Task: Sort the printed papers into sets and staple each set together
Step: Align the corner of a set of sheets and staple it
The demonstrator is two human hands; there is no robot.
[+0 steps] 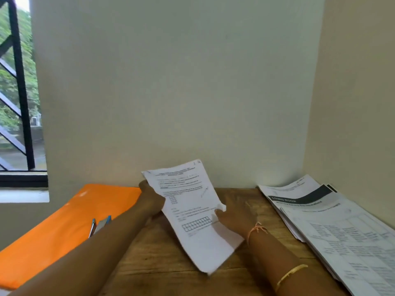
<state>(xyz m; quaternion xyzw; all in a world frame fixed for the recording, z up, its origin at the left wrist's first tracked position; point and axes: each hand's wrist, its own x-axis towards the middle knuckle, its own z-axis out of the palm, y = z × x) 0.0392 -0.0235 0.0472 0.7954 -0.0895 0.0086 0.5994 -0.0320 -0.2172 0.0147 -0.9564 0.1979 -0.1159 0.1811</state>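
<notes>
We held the printed papers (192,210) tilted above the wooden table (162,263). Our right hand (228,221) pinched their right edge. Our left hand (151,199) was at the left edge, its fingers hidden, so we could not tell their grip. An orange folder (64,221) lay to the left and a paper pile (342,231) to the right. Both forearms reached forward.

1. Fingers of the left hand (152,199) are hidden behind the sheets (192,212).
2. The sheets' print is too blurred to read (a grid shows, but no words).
3. The left forearm (96,253) covers the stapler's (103,224) near end.
4. The pile (342,231) runs off the right and bottom edges.
</notes>
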